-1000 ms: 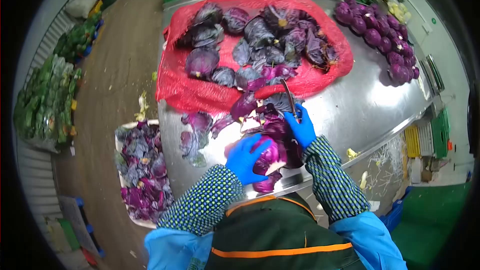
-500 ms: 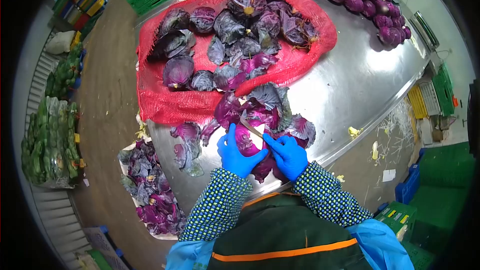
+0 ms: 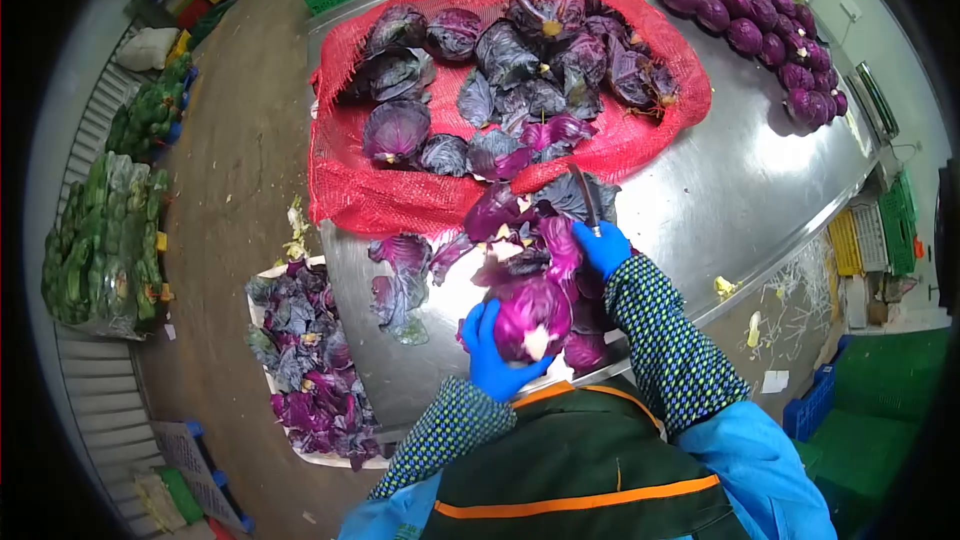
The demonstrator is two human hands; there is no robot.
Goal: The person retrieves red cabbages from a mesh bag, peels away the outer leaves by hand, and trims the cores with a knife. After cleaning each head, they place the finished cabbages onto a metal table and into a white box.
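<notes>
Shiny metal makes the worktop (image 3: 690,230), and a red net (image 3: 360,195) with cabbages (image 3: 397,132) lies on it. Half a second ago the knife (image 3: 588,202) was at the purple cabbage (image 3: 535,312); now it is away, so no cutting is happening. Left hand (image 3: 503,360) fingers spread wide, holding the cabbage by the near edge. Right hand (image 3: 605,250) fingers curl round the knife's handle.

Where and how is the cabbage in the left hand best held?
Probably by its near left side, coming from the person's left: the cabbage is rounded, so the left hand can cup it, and its pale stem end is left uncovered.
</notes>
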